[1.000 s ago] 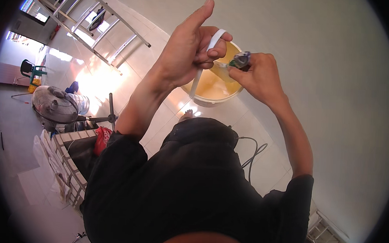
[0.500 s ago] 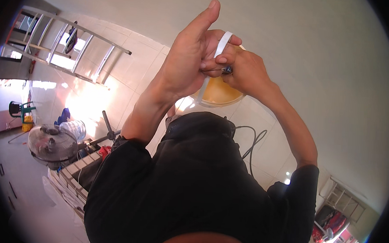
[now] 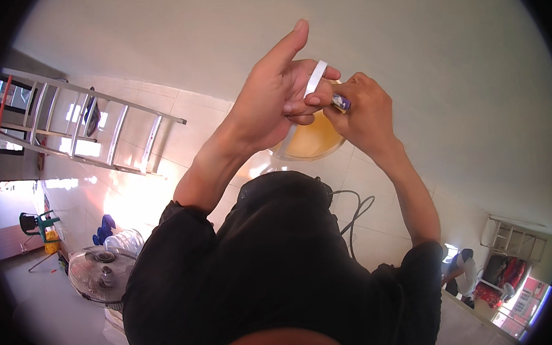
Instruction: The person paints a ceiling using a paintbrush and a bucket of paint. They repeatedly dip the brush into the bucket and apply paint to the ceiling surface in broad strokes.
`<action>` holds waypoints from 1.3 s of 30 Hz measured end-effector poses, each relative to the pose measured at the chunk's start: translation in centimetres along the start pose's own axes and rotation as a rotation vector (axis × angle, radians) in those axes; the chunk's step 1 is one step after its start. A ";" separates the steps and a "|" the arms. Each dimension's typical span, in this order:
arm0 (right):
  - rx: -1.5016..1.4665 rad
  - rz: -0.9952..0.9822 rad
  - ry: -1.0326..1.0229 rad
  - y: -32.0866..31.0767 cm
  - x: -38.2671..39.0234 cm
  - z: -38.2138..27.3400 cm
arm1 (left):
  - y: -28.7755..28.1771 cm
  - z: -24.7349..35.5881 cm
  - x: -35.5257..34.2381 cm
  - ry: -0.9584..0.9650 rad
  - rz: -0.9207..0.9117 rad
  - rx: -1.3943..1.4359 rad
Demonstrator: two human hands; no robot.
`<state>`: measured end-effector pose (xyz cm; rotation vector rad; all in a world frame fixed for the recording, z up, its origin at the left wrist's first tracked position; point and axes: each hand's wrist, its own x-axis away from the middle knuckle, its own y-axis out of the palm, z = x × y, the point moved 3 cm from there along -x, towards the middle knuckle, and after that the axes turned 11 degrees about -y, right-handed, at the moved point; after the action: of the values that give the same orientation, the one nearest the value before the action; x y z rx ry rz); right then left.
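My left hand (image 3: 271, 94) has its thumb raised and its other fingers curled, with a white strip (image 3: 316, 76) looped over them and hanging below. My right hand (image 3: 366, 115) is closed on a small blue-and-silver object (image 3: 341, 102), close against the left fingertips; its exact shape is partly hidden. Behind both hands and below the fingers sits a round tub (image 3: 315, 137) with yellow contents, largely covered by the hands.
A pale wall (image 3: 420, 49) rises ahead. An aluminium ladder (image 3: 73, 118), green chair (image 3: 36, 222) and fan (image 3: 102, 276) are at left. A cable (image 3: 361, 211) lies on the tiles. Another person (image 3: 461, 273) is at lower right near a second ladder (image 3: 516, 238).
My right hand has moved in from beside the tub to meet my left fingers. The view has shifted, so both hands appear lower and the other person has come into sight.
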<state>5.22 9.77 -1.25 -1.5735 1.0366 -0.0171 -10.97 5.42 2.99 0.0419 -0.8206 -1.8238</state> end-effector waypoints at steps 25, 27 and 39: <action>-0.745 -0.072 0.329 0.2 1.7 0.0 | -1.2 -0.4 0.6 0.090 0.024 -0.071; -0.509 0.016 0.250 0.0 2.6 1.6 | -0.4 -1.0 0.0 0.079 0.013 -0.044; -0.090 0.226 -0.405 -1.2 5.1 4.2 | 2.8 -5.0 -0.8 0.068 0.060 0.020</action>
<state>11.28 9.83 -4.17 -1.4522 0.8941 0.4899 -6.34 3.07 0.43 0.0908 -0.7838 -1.7481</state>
